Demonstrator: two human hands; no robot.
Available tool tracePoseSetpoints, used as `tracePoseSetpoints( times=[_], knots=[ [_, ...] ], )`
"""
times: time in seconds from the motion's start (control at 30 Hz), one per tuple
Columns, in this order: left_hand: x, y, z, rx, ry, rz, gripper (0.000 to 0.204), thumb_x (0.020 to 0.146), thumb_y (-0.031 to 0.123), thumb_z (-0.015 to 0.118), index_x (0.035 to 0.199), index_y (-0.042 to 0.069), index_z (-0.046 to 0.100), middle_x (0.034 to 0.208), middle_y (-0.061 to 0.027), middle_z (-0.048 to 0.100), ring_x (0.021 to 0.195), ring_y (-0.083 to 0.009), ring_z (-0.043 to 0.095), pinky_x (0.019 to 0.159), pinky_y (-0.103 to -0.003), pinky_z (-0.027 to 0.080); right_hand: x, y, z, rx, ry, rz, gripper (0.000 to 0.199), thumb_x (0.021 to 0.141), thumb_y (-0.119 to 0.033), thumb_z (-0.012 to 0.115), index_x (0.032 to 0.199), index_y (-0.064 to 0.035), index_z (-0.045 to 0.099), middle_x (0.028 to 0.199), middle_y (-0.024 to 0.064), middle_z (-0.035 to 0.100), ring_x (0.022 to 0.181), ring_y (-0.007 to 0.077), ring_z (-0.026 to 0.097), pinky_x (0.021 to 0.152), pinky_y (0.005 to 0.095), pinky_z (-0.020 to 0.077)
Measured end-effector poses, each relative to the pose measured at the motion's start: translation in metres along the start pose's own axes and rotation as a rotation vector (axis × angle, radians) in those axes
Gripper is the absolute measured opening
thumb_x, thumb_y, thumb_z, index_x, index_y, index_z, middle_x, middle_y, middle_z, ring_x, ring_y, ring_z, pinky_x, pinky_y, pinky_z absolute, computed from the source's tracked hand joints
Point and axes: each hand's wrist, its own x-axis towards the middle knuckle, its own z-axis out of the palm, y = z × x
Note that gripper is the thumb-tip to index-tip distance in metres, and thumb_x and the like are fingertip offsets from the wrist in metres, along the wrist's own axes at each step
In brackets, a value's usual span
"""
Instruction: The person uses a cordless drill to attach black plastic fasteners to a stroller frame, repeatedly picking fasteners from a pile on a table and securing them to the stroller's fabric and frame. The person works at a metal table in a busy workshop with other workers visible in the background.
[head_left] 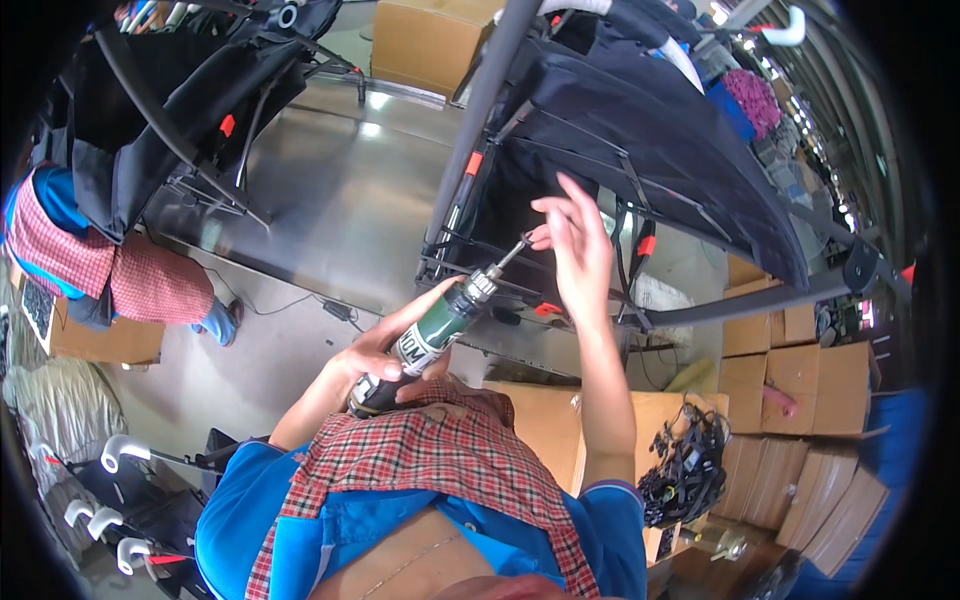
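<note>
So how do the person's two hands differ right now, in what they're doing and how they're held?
The left hand is closed in a full grip around the green-bodied power screwdriver; the right hand holds no tool, its fingers loosely spread. The left hand sits low, near the checked apron; the right hand is raised higher, up at the black fabric stroller frame, beside the driver's tip. Both are bare.

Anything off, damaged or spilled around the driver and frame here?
Nothing stands out. Left hand grips the green power screwdriver, bit at the black stroller frame; right hand is at the frame. No visible spills or damage.
</note>
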Motion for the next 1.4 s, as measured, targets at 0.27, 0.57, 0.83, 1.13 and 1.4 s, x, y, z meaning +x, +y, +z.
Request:
tracePoseSetpoints(
  times=[0.27,0.57,0.83,1.13,1.4],
  knots=[
    [-0.005,-0.007,0.000,-0.057,0.044,0.045,0.118,0.066,0.018,0.080,0.155,0.018,0.003,0.083,-0.0143,0.054,0.053,-0.0165,0.055,0.046,-0.025,0.047,0.130,0.095,0.048,-0.141,-0.257,0.179,0.041,0.085,-0.019,0.068,0.117,-0.0018,0.049,0.063,0.0079,0.066,0.044,0.0133,0.058,0.044,0.0258,0.0470],
    [0.013,-0.012,-0.005,-0.056,0.112,0.056,0.116,0.069,0.019,0.080,0.155,0.020,0.002,0.081,-0.0135,0.054,0.052,-0.0168,0.056,0.046,-0.026,0.047,0.111,0.078,0.026,-0.923,-0.128,0.161,0.059,0.082,-0.063,0.061,0.078,-0.0046,0.069,0.062,0.0107,0.067,0.062,0.0262,0.069,0.066,0.0384,0.0543],
    [0.060,0.000,0.000,0.296,0.370,0.094,0.112,0.074,0.030,0.080,0.155,0.019,0.004,0.080,-0.0090,0.056,0.054,-0.0159,0.057,0.049,-0.027,0.046,0.106,0.130,0.043,-0.854,-0.016,-0.009,0.036,0.095,-0.030,0.051,0.074,-0.0036,0.063,0.063,0.0118,0.067,0.065,0.0311,0.068,0.067,0.0414,0.0539],
    [0.084,0.001,0.001,0.443,0.568,0.133,0.112,0.076,0.035,0.078,0.155,0.019,0.001,0.082,-0.0102,0.057,0.056,-0.0175,0.058,0.049,-0.029,0.047,0.108,0.121,0.046,-0.964,-0.023,0.016,0.032,0.094,-0.034,0.052,0.092,-0.0066,0.067,0.077,0.0222,0.067,0.078,0.0432,0.066,0.072,0.0508,0.0513],
    [0.105,0.006,0.004,0.629,0.725,0.229,0.104,0.079,0.021,0.079,0.152,0.001,0.007,0.081,-0.0068,0.058,0.057,-0.0137,0.058,0.053,-0.027,0.048,0.108,0.138,0.032,-0.768,0.135,-0.504,0.017,0.091,-0.017,0.060,0.089,-0.0015,0.068,0.114,0.0197,0.059,0.104,0.0378,0.056,0.093,0.0469,0.0453]
  ],
)
